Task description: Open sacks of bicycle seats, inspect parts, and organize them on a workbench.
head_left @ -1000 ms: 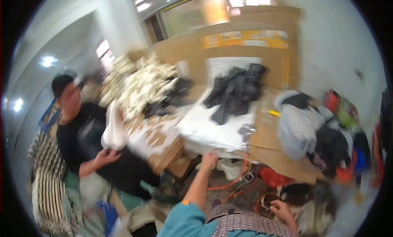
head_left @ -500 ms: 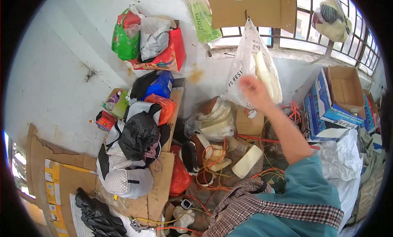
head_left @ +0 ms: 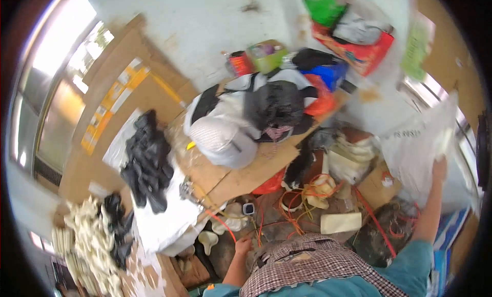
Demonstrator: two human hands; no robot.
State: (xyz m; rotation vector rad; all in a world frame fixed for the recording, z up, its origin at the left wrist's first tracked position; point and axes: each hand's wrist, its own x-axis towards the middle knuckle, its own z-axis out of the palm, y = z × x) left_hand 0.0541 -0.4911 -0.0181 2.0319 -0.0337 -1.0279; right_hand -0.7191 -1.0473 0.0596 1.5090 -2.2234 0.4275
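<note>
At the right, my right hand [head_left: 439, 166] reaches up to the lower edge of a white plastic bag [head_left: 417, 148] hanging at the window. Blur hides its fingers, so whether it grips the bag or a pale piece in it cannot be told. Low in the middle, my left hand [head_left: 242, 244] is closed at the end of a thin orange hose [head_left: 221, 222]. Near it are a pale cup-like piece [head_left: 207, 239] and a small dark-faced device with a white rim [head_left: 248, 209]. A cream block [head_left: 341, 223] lies on the floor before my checked apron [head_left: 302, 261].
A cardboard-topped table [head_left: 246, 176] carries pale cloth items and a black plastic bag [head_left: 279, 104]. Tangled orange and yellow hoses [head_left: 297, 212] lie beyond my apron. Black plastic [head_left: 148, 163] covers part of the left side, near a heap of cream pieces [head_left: 92, 230]. A blue box [head_left: 448, 235] stands right.
My view has swung left, bringing the window and cream heap into sight. My left hand now shows fully beside the hose. My right hand is now at the bag's lower edge.
</note>
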